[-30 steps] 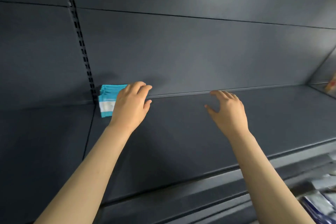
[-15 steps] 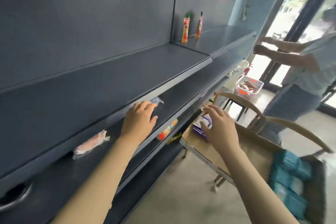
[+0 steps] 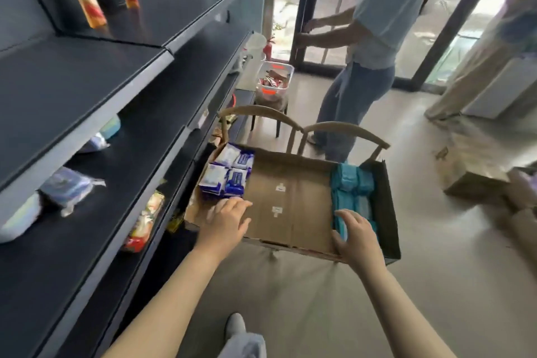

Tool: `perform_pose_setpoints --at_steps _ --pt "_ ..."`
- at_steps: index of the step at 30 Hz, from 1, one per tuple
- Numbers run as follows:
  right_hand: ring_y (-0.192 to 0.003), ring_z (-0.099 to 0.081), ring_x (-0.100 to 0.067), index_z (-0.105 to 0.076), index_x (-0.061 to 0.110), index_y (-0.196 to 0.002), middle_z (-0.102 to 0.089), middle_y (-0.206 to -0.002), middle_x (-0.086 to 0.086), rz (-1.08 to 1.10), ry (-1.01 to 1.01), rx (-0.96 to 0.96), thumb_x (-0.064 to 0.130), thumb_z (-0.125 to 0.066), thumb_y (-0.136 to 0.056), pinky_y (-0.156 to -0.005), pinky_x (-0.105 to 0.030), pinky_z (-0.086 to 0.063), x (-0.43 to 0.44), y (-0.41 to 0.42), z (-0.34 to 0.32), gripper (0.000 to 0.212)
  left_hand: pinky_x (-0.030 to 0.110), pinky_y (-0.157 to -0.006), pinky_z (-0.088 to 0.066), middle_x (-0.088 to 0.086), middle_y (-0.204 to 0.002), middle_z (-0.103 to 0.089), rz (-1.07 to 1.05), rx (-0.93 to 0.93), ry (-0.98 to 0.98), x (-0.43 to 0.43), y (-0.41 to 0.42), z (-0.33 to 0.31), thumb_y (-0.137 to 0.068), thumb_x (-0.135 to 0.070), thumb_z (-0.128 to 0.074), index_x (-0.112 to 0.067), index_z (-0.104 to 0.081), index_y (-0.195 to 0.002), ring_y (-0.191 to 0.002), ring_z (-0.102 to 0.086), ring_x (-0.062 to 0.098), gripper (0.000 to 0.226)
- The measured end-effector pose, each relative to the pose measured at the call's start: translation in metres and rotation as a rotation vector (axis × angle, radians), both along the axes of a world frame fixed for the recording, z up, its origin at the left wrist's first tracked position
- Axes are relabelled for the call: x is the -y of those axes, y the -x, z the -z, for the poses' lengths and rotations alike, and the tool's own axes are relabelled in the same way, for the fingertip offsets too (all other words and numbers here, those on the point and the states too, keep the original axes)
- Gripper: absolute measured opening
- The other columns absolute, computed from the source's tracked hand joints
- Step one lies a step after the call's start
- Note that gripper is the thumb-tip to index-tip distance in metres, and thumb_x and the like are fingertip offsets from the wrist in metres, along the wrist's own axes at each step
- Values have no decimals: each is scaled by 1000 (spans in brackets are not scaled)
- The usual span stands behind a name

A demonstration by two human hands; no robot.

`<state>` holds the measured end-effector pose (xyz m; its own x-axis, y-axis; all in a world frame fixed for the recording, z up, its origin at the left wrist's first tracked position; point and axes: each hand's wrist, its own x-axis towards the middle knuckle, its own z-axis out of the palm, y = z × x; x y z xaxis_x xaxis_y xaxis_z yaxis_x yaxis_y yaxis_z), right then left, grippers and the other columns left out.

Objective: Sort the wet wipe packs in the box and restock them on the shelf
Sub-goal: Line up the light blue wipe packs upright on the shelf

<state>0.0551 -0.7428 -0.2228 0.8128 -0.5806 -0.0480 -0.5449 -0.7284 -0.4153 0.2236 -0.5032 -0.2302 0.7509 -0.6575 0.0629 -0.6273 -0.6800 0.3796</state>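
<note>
At the near left corner of the cardboard box [image 3: 290, 197], the left hand [image 3: 225, 224] hovers with fingers straight and slightly apart, holding nothing. Its fingertips lie just beside the blue-and-white wipe packs [image 3: 229, 171]; whether they touch cannot be told. These packs stand grouped at the left end of the box. At the right end, teal wipe packs [image 3: 351, 192] sit in a row against the box wall. The right hand [image 3: 356, 237] lies over the near end of that row, fingers spread and only slightly bent, thumb out to the left, not closed round any pack. Between the two groups the box floor is bare cardboard. A wooden chair [image 3: 343, 128] shows behind the box, its curved back rising past the far wall. Left of the box runs a dark shelf unit [image 3: 87, 90], with a blurred snack packet [image 3: 145, 218] on a lower level. Beyond the box, another person [image 3: 374, 38] stands at a glass door.
</note>
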Motion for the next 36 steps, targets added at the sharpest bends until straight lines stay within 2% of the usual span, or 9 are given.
perform_pose_setpoints --at_steps 5,8,13,19,25,30,36 --pt "-126 -49 -28 -54 9 -137 -57 -135 -9 226 -98 23 15 -68 -89 -107 -38 -40 66 3 21 50 28 -106 -36 -10 -138 -52 161 -84 -41 75 -31 28 -98 -32 -55 -28 -50 -137 -131 -44 10 40" --pt "-126 -49 -28 -51 7 -139 -56 -135 -11 344 -161 42 15 -66 -91 -108 -40 -41 106 0 31 51 30 -108 -34 -9 -139 -52 226 -142 -66 119 -50 37 -98 -33 -55 -27 -50 -138 -132 -43 11 41" --pt "-127 -49 -25 -49 11 -140 -56 -137 -9 374 -167 5 19 -65 -93 -106 -34 -39 193 -23 56 51 36 -109 -38 -5 -139 -53 228 -252 -60 207 -76 55 -97 -33 -56 -23 -53 -136 -132 -43 15 39" --pt "-130 -49 -25 -46 15 -142 -53 -141 -8 398 -274 -31 26 -63 -95 -104 -36 -40 322 -85 123 51 23 -97 -31 1 -138 -53 36 -467 12 335 -103 117 -97 -33 -57 -21 -55 -132 -130 -45 18 37" --pt "-131 -47 -24 -46 13 -143 -52 -142 -8 375 -417 -122 22 -63 -94 -107 -34 -37 422 -146 214 52 21 -89 -38 -2 -126 -57 -248 -740 80 451 -110 207 -96 -30 -60 -20 -57 -128 -112 -51 9 33" --pt "-144 -32 -23 -33 13 -151 -35 -156 -9 393 -476 -93 25 -61 -96 -118 -34 -26 455 -189 282 62 16 -82 -38 -1 -122 -58 -365 -881 157 528 -124 269 -95 -28 -63 -18 -56 -128 -108 -53 9 36" --pt "-145 -30 -22 -29 8 -151 -33 -157 -10 552 -519 -16 23 -60 -97 -115 -25 -21 460 -200 320 65 18 -86 -41 2 -123 -50 -421 -944 179 592 -136 309 -91 -29 -69 -13 -53 -129 -104 -53 9 45"
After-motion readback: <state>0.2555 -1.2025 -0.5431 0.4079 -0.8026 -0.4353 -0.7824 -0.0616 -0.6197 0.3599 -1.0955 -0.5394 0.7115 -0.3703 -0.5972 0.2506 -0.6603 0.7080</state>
